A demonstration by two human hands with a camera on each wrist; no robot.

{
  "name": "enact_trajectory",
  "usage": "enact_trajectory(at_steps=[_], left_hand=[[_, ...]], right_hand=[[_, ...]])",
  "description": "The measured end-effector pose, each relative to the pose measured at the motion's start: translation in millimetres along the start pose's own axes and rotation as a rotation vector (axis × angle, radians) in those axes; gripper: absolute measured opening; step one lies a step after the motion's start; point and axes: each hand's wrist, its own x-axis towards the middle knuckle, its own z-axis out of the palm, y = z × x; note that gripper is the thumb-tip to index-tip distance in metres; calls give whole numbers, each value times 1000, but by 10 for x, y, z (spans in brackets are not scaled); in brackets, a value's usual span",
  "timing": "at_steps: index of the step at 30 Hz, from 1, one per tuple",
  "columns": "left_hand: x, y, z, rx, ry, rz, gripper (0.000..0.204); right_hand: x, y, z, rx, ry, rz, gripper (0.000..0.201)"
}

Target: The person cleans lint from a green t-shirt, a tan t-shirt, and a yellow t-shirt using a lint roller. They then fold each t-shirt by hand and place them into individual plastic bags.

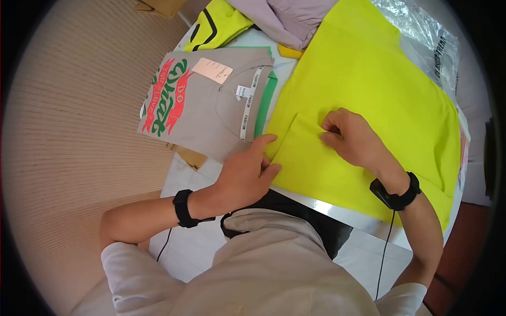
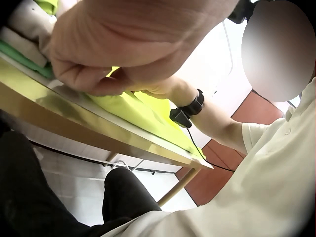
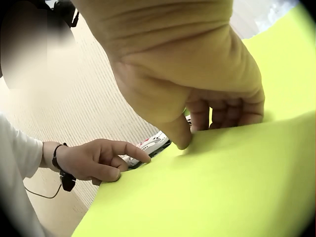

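Note:
A bright yellow garment [image 1: 363, 79] lies spread over the table in front of me, with a folded-over flap near its left edge. My left hand [image 1: 243, 176] is at that left edge, its thumb on the cloth and its index finger extended along it. In the right wrist view, the thumb of my left hand [image 3: 94, 159] presses the yellow cloth, while its lower fingers are partly hidden behind the edge. My right hand [image 1: 354, 138] pinches the flap's upper edge with curled fingers. Seen up close, the thumb of my right hand [image 3: 197, 98] lies on the near side of the fold.
Left of the yellow garment lies a folded grey T-shirt [image 1: 208, 108] with a paper tag [image 1: 212, 70] and red and green print. Behind are a mauve garment [image 1: 287, 21] and a yellow-and-black garment [image 1: 219, 26]. A clear plastic bag [image 1: 440, 52] lies at the far right.

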Motion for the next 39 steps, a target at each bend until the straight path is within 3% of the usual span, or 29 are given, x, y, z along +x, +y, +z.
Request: enact_trajectory(at_steps=[3, 6, 9, 14, 17, 20, 25, 29, 33, 36, 39], left_hand=[[0, -29, 8, -8, 16, 15, 55], [16, -78, 29, 23, 39, 42, 51], [48, -86, 29, 73, 42, 51, 48], [10, -77, 2, 146, 60, 104, 49], [-89, 8, -164, 143, -49, 9, 53], [-178, -88, -203, 22, -98, 27, 55], [-197, -74, -176, 272, -77, 134, 59], [-173, 112, -238, 603, -210, 123, 62], [-129, 416, -221, 577, -178, 374, 46], [162, 573, -27, 480, -187, 682, 59], [469, 495, 265, 552, -252, 802, 80]], right_hand=[[25, 44, 136, 55, 169, -88, 12], [40, -5, 138, 198, 125, 98, 10], [55, 112, 318, 122, 292, -51, 11], [68, 100, 306, -76, 282, -95, 18], [15, 115, 307, -120, 288, -142, 24], [-88, 141, 240, -105, 301, -136, 31], [-395, 263, 182, -182, 283, -138, 45], [-905, 297, 4, -279, 304, -140, 55], [-1484, 539, -191, -404, 351, -42, 59], [-1884, 755, -200, -376, 390, 78, 62], [-2274, 935, -197, -443, 356, 126, 62]])
